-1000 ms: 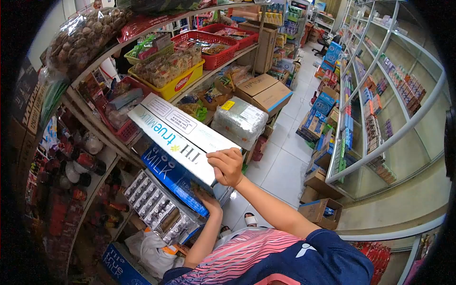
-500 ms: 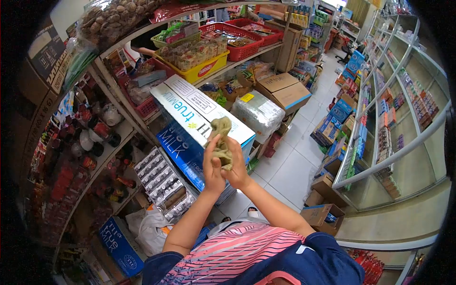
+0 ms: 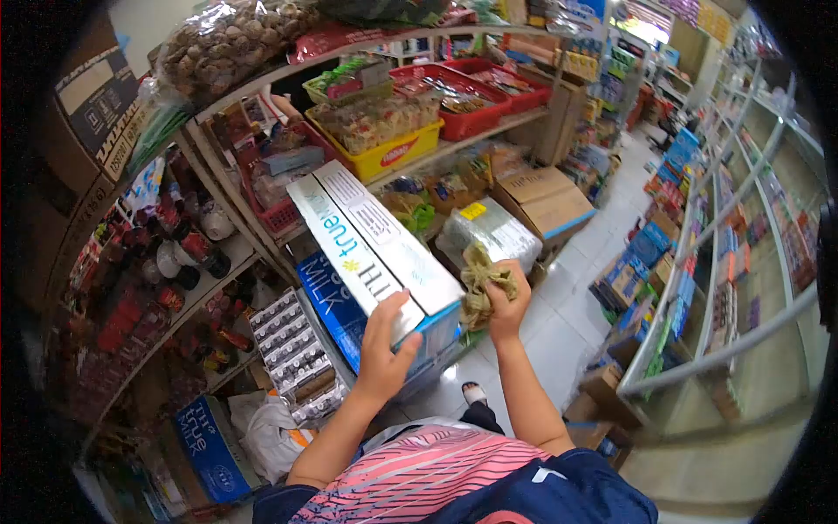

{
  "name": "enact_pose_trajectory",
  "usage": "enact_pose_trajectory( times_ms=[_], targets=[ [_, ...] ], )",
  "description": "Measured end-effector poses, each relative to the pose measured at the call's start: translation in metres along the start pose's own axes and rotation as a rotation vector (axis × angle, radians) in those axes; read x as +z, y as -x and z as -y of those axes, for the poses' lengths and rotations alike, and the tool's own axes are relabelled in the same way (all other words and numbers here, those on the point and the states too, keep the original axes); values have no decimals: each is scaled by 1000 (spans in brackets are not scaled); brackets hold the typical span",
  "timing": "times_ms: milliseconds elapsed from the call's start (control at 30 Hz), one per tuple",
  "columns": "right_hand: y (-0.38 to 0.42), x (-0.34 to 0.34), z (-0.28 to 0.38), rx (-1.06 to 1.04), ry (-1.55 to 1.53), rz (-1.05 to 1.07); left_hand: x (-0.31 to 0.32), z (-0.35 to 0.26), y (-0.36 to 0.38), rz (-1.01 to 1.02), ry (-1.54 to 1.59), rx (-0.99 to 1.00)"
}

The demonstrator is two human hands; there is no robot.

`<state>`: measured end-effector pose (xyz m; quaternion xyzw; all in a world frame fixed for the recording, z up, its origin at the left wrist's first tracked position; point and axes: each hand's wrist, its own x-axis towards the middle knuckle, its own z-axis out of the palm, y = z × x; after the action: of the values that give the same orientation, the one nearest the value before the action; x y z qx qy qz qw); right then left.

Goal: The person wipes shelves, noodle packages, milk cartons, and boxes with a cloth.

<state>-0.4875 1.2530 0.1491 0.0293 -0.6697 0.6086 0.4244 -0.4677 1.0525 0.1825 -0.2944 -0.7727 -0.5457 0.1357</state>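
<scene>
Seen from above in a crowded shop aisle: left hand [image 3: 381,356] laid flat, fingers spread, on the near end of a long white milk carton box [image 3: 374,237], thumb hooked at its corner. Grip here open and pressing, not wrapped round anything. Box lying tilted, far end pointing toward 11 o'clock, resting on a blue milk box [image 3: 330,301] beneath it.

Right hand [image 3: 508,301] raised just beside the white box at its 3 o'clock, grip pressed together round a crumpled tan rag [image 3: 483,281], which bunches out above and to the left of the fist. Rag touching or nearly touching the box's near corner; cannot tell which.

At 1 o'clock from the rag, a plastic-wrapped pack [image 3: 493,234] on the floor stack, and beyond it a brown cardboard carton [image 3: 546,196]. At 12 o'clock, on the shelf above, a yellow basket [image 3: 384,150] filled with packets, flanked by red baskets [image 3: 454,105]. At 11 o'clock, top shelf, a clear bag of brown dried goods [image 3: 229,39]. At 8 o'clock, low down, cases of small bottles [image 3: 292,345] and another blue box [image 3: 202,441]. White tiled floor [image 3: 559,341] running away toward 2 o'clock, lined with stacked blue cartons and bare glass-fronted shelving [image 3: 751,262].
</scene>
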Motion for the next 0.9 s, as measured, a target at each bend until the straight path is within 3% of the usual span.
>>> enact_pose_trajectory(
  times_ms=[33,67,100,200,267,300,433,567,633,767,833,900],
  targets=[
    [-12,2,-9,-20,-26,27,4,-4,-8,48,-187,53],
    [-22,4,-17,109,-139,42,9,-11,-14,72,-330,100],
    [-28,8,-25,244,-251,64,15,-17,-20,97,-386,44],
    [-22,27,-41,447,-531,386,46,-16,-28,45,-391,-161],
    [-16,32,-53,510,-683,337,60,-16,-35,56,-725,-164],
    [-13,32,-54,517,-729,327,62,-17,-36,54,-744,-195],
    [1,39,-76,694,-771,363,58,-15,-36,39,-834,-147],
    [26,38,-109,713,-701,486,54,-4,-30,-14,-891,-124],
    [51,33,-134,953,-712,476,53,-2,-27,-31,-952,-126],
    [70,23,-154,1146,-720,529,46,2,-19,-22,-1074,-33],
    [55,25,-140,1111,-669,594,51,5,-16,-38,-1091,-37],
    [12,43,-101,702,-691,667,48,6,-17,-73,-1108,8]
  ],
)
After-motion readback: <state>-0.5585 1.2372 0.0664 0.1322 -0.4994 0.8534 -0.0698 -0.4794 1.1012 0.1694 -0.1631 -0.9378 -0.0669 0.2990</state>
